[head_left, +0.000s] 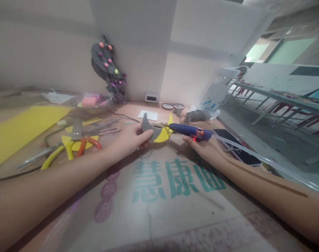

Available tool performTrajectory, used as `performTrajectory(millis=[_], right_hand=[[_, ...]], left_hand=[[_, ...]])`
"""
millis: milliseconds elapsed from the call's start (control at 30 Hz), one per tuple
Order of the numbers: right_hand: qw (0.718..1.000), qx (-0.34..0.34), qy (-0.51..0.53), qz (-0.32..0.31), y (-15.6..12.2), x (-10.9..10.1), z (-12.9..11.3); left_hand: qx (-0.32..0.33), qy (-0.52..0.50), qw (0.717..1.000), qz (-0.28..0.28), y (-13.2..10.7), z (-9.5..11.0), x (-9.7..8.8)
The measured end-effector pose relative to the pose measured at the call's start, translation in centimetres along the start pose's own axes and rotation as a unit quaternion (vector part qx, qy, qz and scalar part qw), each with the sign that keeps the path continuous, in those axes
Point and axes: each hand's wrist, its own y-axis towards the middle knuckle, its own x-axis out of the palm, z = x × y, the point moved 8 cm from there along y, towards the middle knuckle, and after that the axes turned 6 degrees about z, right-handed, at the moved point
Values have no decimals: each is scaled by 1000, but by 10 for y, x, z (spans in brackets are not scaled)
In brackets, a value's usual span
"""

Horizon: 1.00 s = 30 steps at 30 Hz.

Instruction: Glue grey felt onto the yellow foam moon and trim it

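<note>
My left hand (131, 140) pinches a yellow crescent (162, 136) whose near horn is wound with grey yarn (150, 130). The other horn is bare yellow. In my right hand (201, 148) is a blue hot glue gun (184, 130) with a red light lit and a long clear glue stick (243, 150) trailing from its back. The gun's nozzle points left, right by the crescent's inner edge; whether they touch I cannot tell. Behind the gun lies a bundle of grey yarn (197, 116).
To the left lie orange-handled pliers (82, 146), yellow-handled pliers (54, 156) and a yellow sheet (25, 129). At the back are a small digital clock (151, 98) and a finished-looking grey crescent (100, 61) with pompoms. A phone (238, 147) lies right, near the table edge.
</note>
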Motion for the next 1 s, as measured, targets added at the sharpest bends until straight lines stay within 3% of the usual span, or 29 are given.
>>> performTrajectory(millis=[200, 467, 600, 767, 1000], right_hand=[[998, 40, -49, -20, -3, -1, 9], [999, 27, -25, -26, -4, 4, 8], [1000, -14, 21, -15, -2, 5, 4], [996, -52, 53, -46, -5, 7, -9], [991, -57, 124, 8, 5, -15, -9]], left_hand=[[-12, -7, 1000, 9, 2, -3, -2], [-15, -21, 1000, 6, 0, -1, -1], [-22, -24, 999, 12, 1, -2, -1], [-23, -34, 999, 12, 3, -3, -2], [-11, -3, 1000, 15, 3, -4, 0]])
